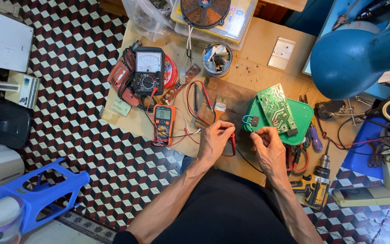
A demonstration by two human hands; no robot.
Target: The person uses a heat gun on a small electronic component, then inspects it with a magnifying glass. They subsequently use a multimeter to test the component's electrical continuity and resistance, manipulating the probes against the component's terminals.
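Observation:
My left hand (215, 139) grips a red test probe (233, 143) with its lead running back to an orange digital multimeter (164, 124). My right hand (267, 145) pinches a thin black probe or wire just below a small dark component with a blue wire loop (251, 120). That component sits at the left edge of a green plastic lid (304, 114), on which a green circuit board (276, 109) lies tilted. Both hands hover over the low wooden work table (258, 45).
A black analogue meter (148, 70), a tin of small parts (217, 59), a paintbrush (219, 108), a coil (205, 11), a cordless drill (317, 180), pliers and screwdrivers crowd the table. A blue lamp shade (357, 56) overhangs at right. A blue stool (41, 192) stands on the chequered floor.

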